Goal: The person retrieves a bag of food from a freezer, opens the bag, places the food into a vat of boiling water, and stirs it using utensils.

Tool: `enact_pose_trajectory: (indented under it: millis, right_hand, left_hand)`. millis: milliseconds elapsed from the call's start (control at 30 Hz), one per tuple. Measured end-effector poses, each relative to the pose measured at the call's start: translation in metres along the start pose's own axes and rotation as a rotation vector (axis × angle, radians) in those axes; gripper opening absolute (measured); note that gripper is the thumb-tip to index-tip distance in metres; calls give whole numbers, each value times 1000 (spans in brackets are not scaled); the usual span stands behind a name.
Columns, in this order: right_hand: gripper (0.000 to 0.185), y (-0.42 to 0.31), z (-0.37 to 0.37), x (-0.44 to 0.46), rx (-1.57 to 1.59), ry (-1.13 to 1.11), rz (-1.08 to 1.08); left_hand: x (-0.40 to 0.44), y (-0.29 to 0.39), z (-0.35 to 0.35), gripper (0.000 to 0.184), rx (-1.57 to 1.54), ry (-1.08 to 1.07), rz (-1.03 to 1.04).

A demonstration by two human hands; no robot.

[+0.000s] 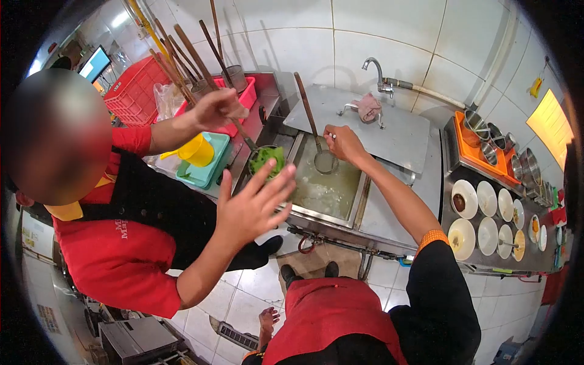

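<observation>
My right hand point(344, 143) reaches over the steaming water vat point(340, 204), its fingers pinched together. A small shiny bit shows at the fingertips, but I cannot make out what it is. Just left of these fingers, a long-handled strainer point(326, 162) rests in the cloudy water, its wooden handle leaning up toward the wall. Low beside my red apron hangs my left hand point(268, 318), fingers loosely apart and holding nothing. A second strainer point(266, 160) with green leaves sits at the vat's left side, partly behind a co-worker's spread hand point(249, 207).
A co-worker in a red shirt point(121, 261) stands close on my left, the other hand point(219, 111) raised. Behind are a red tray point(246, 97) and a yellow jug point(196, 150). A faucet point(380, 79) rises behind the vat. Several white bowls point(488, 236) line the right counter.
</observation>
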State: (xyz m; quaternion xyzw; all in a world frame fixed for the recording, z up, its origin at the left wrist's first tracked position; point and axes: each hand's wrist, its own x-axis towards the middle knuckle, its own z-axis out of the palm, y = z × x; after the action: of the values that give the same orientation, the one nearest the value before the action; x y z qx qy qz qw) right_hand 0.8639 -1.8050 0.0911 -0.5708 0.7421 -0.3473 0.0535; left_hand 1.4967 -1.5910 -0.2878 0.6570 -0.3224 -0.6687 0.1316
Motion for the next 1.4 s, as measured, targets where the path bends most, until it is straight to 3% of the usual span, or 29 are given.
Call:
enact_pose_trajectory:
  millis: [200, 733, 933, 1067, 1167, 1300, 1333, 1400]
  right_hand:
    - [12, -1, -3, -1, -5, -12, -12]
    - [12, 0, 3, -2, 5, 14, -26]
    - [13, -2, 0, -5, 4, 11, -25]
    - [12, 6, 2, -4, 40, 69, -68]
    - [12, 7, 4, -1, 68, 89, -75]
    - [10, 11, 3, -3, 49, 98, -104]
    - [10, 11, 5, -3, 54, 105, -122]
    - [9, 12, 6, -5, 62, 96, -141]
  left_hand:
    - [6, 0, 4, 53, 23, 25, -68]
    - [-1, -21, 4, 66, -118, -114, 245]
    - [2, -18, 6, 69, -87, -55, 96]
    - [6, -21, 7, 58, -123, -75, 168]
    - [12, -3, 7, 56, -285, -152, 48]
    - [28, 1, 7, 50, -147, -131, 208]
    - [19, 13, 17, 49, -131, 4, 152]
    - [25, 15, 13, 50, -191, -48, 137]
